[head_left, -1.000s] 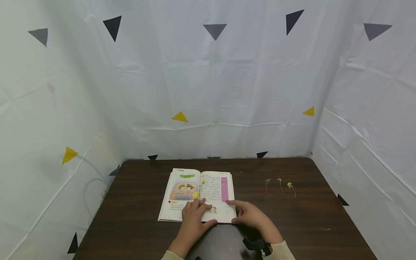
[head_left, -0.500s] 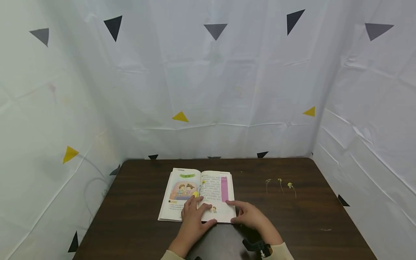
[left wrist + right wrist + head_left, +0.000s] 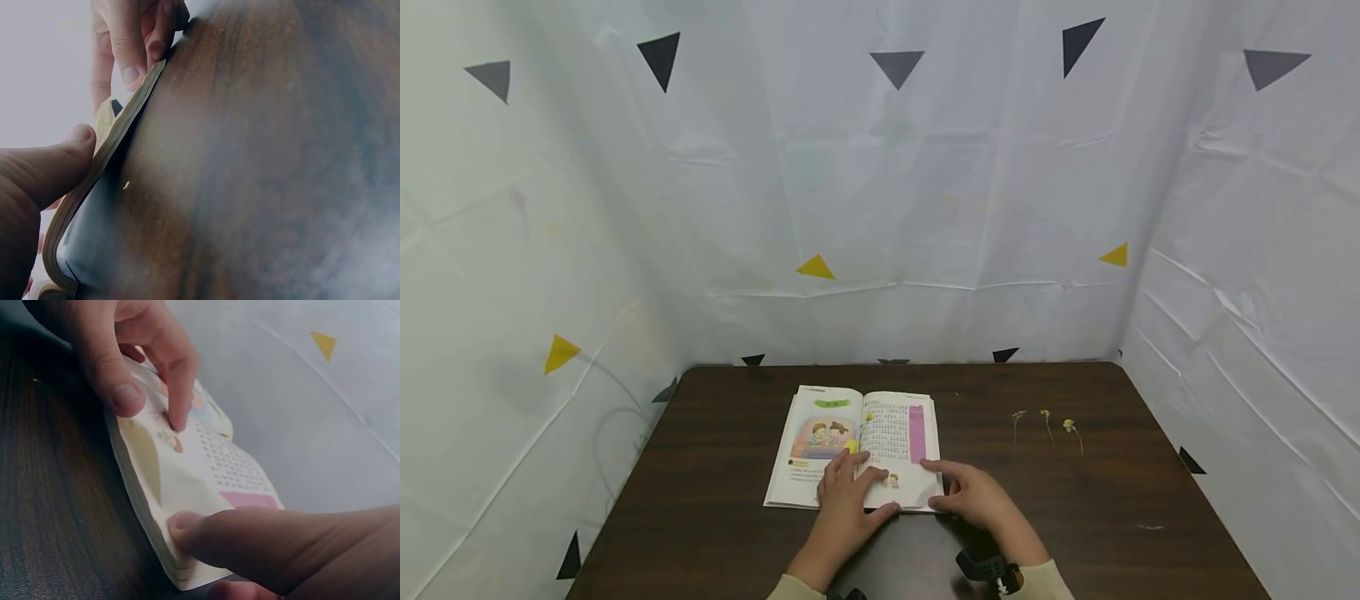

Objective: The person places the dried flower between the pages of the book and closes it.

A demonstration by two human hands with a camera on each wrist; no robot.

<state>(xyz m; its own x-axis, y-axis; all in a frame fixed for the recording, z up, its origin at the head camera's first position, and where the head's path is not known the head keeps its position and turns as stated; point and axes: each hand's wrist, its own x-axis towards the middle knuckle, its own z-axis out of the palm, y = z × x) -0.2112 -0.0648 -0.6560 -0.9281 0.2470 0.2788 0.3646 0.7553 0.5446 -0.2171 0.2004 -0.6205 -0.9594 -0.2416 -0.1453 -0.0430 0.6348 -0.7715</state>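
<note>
Your left hand (image 3: 842, 500) rests spread on the open textbook (image 3: 891, 429); your right hand (image 3: 976, 495) pinches its buckled page (image 3: 181, 484) near one corner, apparently mid-turn, which calls for lifting.

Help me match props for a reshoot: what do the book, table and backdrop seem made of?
Book: paper, smooth and mostly matte; stacked page edges show.
Table: wood or wood-look laminate, with brown grain and a slight sheen.
Backdrop: possibly plastic or fabric sheeting, low sheen; fold creases show.

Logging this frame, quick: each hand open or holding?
Left hand: open, resting on the book.
Right hand: thumb at its corner; grip can't be told.
</note>
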